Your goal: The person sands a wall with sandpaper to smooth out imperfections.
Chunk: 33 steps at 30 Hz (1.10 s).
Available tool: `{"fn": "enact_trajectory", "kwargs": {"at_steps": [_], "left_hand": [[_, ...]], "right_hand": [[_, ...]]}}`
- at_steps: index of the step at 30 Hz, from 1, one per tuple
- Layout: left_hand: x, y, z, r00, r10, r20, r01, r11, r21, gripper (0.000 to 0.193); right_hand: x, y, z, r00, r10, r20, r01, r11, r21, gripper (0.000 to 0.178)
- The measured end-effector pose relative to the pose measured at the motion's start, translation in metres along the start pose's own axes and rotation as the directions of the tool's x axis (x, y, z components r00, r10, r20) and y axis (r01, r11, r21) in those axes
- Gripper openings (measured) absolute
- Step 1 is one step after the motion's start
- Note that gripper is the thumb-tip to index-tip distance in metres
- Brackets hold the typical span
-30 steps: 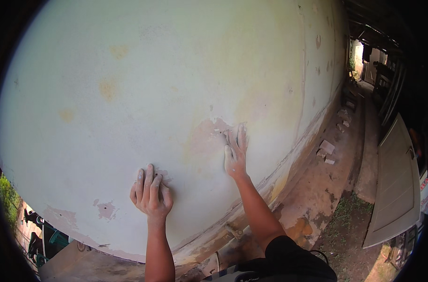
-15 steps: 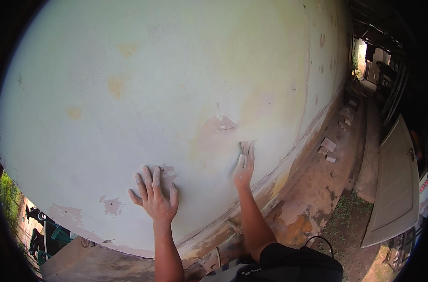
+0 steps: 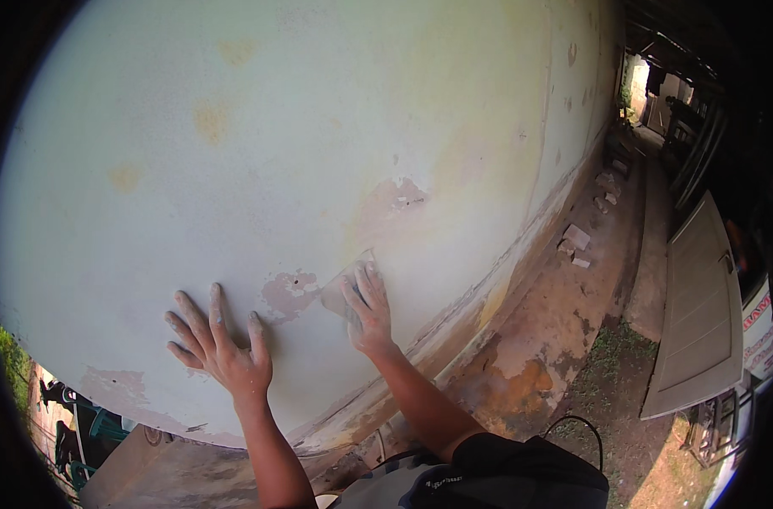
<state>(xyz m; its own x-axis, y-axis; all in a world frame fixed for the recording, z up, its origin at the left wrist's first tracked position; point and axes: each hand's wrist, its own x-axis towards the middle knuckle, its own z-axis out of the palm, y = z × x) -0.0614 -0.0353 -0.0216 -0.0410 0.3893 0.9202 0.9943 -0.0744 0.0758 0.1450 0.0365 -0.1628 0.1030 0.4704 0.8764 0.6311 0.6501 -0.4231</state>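
Note:
My left hand (image 3: 221, 343) lies spread against the pale, whitish-green wall (image 3: 234, 204), fingers apart, its skin dusty with white powder. To its right, my right hand (image 3: 369, 310) grips a thin, flat grey scraper (image 3: 337, 295), whose straight edge lies along the wall. The handle, if there is one, is hidden by the hand. Between the two hands is a bare pinkish patch (image 3: 286, 297) with flaked paint and a small dark hole. Above the right hand shows another peeled patch (image 3: 395, 202).
Rubble pieces (image 3: 576, 237) lie on the worn concrete ledge along the wall's foot at right. A pale door panel (image 3: 698, 314) leans beyond a weedy strip (image 3: 611, 373). Dark green plastic items (image 3: 106, 424) stand at lower left. The wall shows yellowish stains (image 3: 210, 119).
My right hand has moved left and down with the scraper, which is now tilted near the flaked patch. My left hand has slid left, leaving that patch uncovered. The view has shifted slightly.

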Motion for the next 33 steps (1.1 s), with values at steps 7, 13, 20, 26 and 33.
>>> {"fn": "enact_trajectory", "kwargs": {"at_steps": [7,13,20,26,33], "left_hand": [[-0.008,-0.005,0.004,0.990,0.136,0.032,-0.136,0.990,-0.024,0.064],[-0.012,-0.015,0.007,0.981,0.192,-0.017,-0.192,0.979,-0.062,0.059],[-0.009,-0.010,0.012,0.971,0.210,-0.111,-0.223,0.968,-0.115,0.051],[-0.015,-0.020,0.014,0.967,0.241,-0.081,-0.249,0.963,-0.105,0.043],[-0.011,-0.017,0.011,0.953,0.277,-0.120,-0.294,0.943,-0.155,0.034]], "right_hand": [[0.025,0.056,-0.022,0.577,0.720,-0.385,-0.570,0.693,0.442,0.045],[0.029,-0.077,0.031,0.911,0.263,-0.318,-0.248,0.965,0.088,0.044],[0.009,0.047,-0.011,0.713,0.552,-0.432,-0.506,0.832,0.227,0.041],[0.035,-0.017,0.011,0.750,0.535,-0.389,-0.499,0.843,0.199,0.047],[0.013,-0.030,0.000,0.967,0.114,-0.228,-0.139,0.986,-0.096,0.047]]}}
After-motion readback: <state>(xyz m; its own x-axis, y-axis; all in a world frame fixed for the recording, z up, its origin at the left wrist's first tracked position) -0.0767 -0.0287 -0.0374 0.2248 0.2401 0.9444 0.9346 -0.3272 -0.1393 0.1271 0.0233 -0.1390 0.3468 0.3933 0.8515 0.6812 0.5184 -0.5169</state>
